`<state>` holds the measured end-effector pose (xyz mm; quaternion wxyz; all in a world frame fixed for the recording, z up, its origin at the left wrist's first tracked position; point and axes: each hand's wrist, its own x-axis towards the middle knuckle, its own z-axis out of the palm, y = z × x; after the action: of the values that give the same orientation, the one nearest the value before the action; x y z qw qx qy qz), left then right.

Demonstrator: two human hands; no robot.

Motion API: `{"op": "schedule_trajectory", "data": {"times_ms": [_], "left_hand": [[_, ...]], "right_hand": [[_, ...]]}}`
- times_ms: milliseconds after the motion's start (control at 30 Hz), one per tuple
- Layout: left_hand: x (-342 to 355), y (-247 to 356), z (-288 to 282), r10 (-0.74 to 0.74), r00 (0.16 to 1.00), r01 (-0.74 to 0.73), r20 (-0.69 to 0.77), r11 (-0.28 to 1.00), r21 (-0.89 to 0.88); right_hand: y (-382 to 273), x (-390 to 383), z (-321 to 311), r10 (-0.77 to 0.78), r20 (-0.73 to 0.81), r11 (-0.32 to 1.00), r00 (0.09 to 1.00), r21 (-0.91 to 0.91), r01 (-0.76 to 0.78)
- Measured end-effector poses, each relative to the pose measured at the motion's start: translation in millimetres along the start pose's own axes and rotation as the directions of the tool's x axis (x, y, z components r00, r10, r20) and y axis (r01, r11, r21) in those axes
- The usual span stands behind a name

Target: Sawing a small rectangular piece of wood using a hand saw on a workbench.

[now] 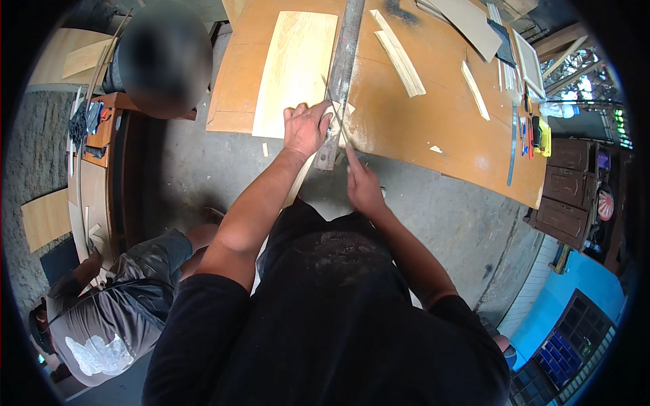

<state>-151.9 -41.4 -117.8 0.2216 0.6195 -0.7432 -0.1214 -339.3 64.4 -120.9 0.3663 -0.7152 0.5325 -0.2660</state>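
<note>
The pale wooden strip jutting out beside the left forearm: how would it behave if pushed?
The strip is probably light, being narrow. It may flex somewhat, looking slender. It could tip if unsupported, since its visible length overhangs the near edge of the table.

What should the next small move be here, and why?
Probably ease the left hand a little further left before the right hand moves the thin tool: the left hand rests close beside that tool, where a slip might catch it.
</note>
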Motion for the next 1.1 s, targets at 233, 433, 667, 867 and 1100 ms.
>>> {"op": "schedule_trajectory", "data": {"times_ms": [233, 433, 667, 867, 1100], "left_hand": [[-3.0, 2.6, 0.1, -0.030, 1.000, 0.030, -0.007, 0.999, 0.010], [-2.0, -2.0, 1.7, -0.040, 0.999, 0.039, -0.020, 0.999, -0.030], [-2.2, -0.6, 2.3, -0.016, 0.998, 0.015, -0.053, 1.000, -0.016], [-2.9, -5.3, 4.9, 0.015, 0.997, -0.017, -0.075, 0.999, -0.032], [-2.9, -2.9, 6.0, -0.003, 0.998, 0.002, -0.067, 1.000, -0.021]], "right_hand": [[2.7, -37.2, 8.3, 0.009, -0.040, 1.000, 0.999, 0.024, -0.008], [-9.6, -16.7, -3.0, 0.081, 0.003, 0.997, 0.997, 0.004, -0.081], [-3.5, -30.6, 8.1, 0.133, 0.043, 0.991, 0.990, -0.018, -0.132], [-6.4, -40.2, 2.7, 0.093, -0.015, 0.995, 0.996, -0.035, -0.093], [-11.7, 15.0, 4.3, 0.030, -0.035, 0.998, 0.999, -0.052, -0.032]]}}
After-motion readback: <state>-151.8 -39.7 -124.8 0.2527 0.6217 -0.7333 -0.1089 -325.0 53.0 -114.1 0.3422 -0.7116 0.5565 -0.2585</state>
